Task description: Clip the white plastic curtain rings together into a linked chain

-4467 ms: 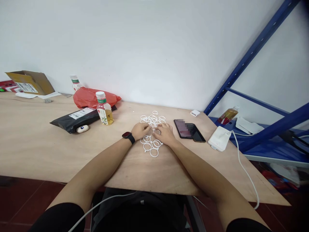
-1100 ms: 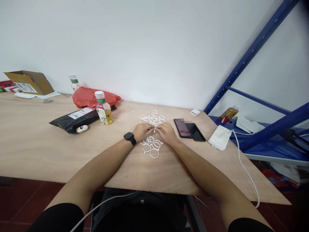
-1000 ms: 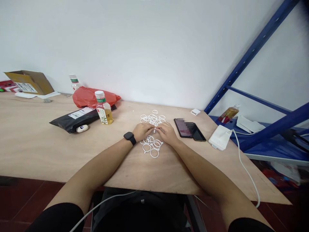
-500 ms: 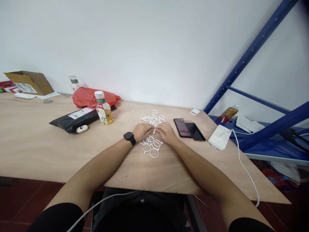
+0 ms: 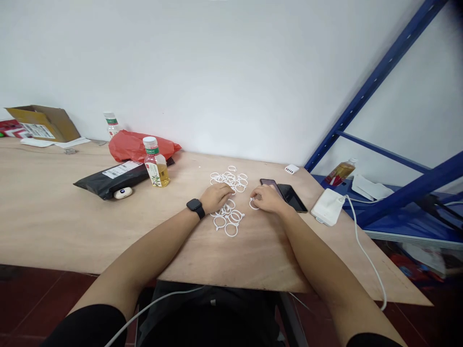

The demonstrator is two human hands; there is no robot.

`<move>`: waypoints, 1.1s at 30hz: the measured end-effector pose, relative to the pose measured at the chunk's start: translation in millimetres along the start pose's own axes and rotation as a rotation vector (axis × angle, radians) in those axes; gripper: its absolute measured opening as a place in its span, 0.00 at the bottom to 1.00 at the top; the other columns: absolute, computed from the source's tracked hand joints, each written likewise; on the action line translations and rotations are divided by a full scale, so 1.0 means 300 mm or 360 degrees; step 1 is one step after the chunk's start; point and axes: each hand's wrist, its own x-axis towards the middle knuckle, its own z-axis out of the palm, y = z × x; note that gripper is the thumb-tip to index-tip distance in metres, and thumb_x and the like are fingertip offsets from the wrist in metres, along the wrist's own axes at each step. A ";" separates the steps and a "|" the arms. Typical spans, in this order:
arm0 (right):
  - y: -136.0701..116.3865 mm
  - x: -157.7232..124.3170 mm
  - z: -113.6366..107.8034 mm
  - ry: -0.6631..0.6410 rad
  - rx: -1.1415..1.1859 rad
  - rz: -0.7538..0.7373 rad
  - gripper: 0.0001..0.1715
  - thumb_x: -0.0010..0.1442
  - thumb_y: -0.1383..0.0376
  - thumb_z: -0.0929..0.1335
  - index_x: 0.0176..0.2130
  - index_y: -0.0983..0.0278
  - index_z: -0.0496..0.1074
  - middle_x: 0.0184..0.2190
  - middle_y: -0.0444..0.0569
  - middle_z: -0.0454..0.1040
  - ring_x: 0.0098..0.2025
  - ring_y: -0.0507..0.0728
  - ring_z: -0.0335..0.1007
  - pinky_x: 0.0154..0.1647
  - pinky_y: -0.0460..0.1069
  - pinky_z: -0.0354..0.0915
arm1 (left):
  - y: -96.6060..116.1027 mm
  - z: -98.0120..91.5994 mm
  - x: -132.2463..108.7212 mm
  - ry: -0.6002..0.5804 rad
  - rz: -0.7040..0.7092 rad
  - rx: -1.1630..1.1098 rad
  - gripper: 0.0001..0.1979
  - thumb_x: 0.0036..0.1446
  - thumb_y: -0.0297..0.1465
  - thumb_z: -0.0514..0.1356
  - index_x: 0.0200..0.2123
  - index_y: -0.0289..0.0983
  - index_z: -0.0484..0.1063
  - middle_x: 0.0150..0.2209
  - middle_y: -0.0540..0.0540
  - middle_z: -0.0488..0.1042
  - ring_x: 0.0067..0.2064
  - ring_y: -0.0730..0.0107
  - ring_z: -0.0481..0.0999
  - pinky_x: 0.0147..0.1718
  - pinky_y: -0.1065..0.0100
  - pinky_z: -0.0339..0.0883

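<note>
My right hand (image 5: 266,197) is closed in a pinch on a white ring (image 5: 254,204) with a small knob on its rim, just right of the other rings. The ring hangs below the fingertips, at or just above the tabletop. My left hand (image 5: 216,196), with a black watch (image 5: 195,207) on its wrist, rests between two groups of similar rings. Its fingers are bent together at the near edge of the far pile (image 5: 241,182); what lies between them is hidden. Nearer to me is a looser group of rings (image 5: 231,229), partly overlapping.
Two phones (image 5: 293,198) lie beyond my right hand, with a white power bank (image 5: 328,207) and cable farther right. To the left are a drink bottle (image 5: 157,168), a black parcel (image 5: 108,179), a white earbud case (image 5: 123,193) and a red bag (image 5: 126,146). A blue rack (image 5: 383,166) borders the right side.
My hands were together over the rings. My right hand has moved right, toward the phones, with a white ring in its fingers. My left hand has stayed almost in place.
</note>
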 end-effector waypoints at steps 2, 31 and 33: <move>-0.008 0.000 0.002 -0.0051 0.0005 0.0004 0.08 0.51 0.66 0.69 0.34 0.61 0.77 0.36 0.48 0.79 0.41 0.59 0.69 0.42 0.52 0.54 | -0.002 0.002 0.000 -0.0020 -0.0038 0.0022 0.15 0.67 0.32 0.49 0.46 0.37 0.74 0.42 0.42 0.76 0.45 0.63 0.74 0.47 0.61 0.68; -0.222 0.027 0.098 0.0964 0.0664 -0.0461 0.10 0.61 0.68 0.67 0.43 0.61 0.75 0.38 0.48 0.80 0.38 0.57 0.75 0.44 0.54 0.66 | 0.001 -0.003 -0.002 0.0307 -0.0017 0.0062 0.12 0.64 0.38 0.57 0.37 0.36 0.76 0.31 0.46 0.78 0.33 0.70 0.75 0.36 0.67 0.69; -0.219 0.027 0.098 0.0968 0.0660 -0.0480 0.08 0.62 0.67 0.67 0.42 0.60 0.76 0.39 0.48 0.81 0.41 0.57 0.76 0.45 0.54 0.67 | -0.003 -0.001 -0.003 0.0342 -0.0016 0.0065 0.12 0.64 0.38 0.57 0.39 0.36 0.76 0.32 0.45 0.78 0.33 0.70 0.76 0.37 0.67 0.70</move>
